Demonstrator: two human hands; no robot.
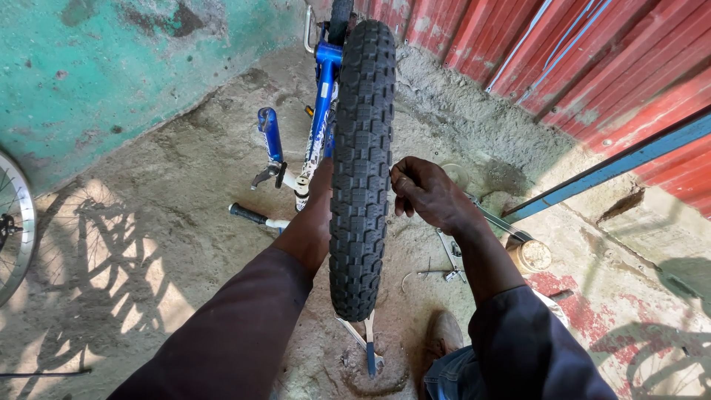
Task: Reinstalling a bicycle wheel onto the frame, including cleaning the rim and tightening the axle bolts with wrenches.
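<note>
A blue bicycle frame stands upside down on the concrete ground. Its wheel with a black knobby tyre rises in the middle of the view. My left forearm reaches behind the tyre on its left side, and my left hand is hidden there. My right hand is at the tyre's right edge, with its fingers bunched and the fingertips pinching the sidewall. Whether anything small sits between the fingers is too fine to tell.
Metal tools and a round tin lie on the ground right of the tyre. A blue metal bar leans along a red corrugated wall. A loose spoked wheel stands at the left edge. My shoe is below.
</note>
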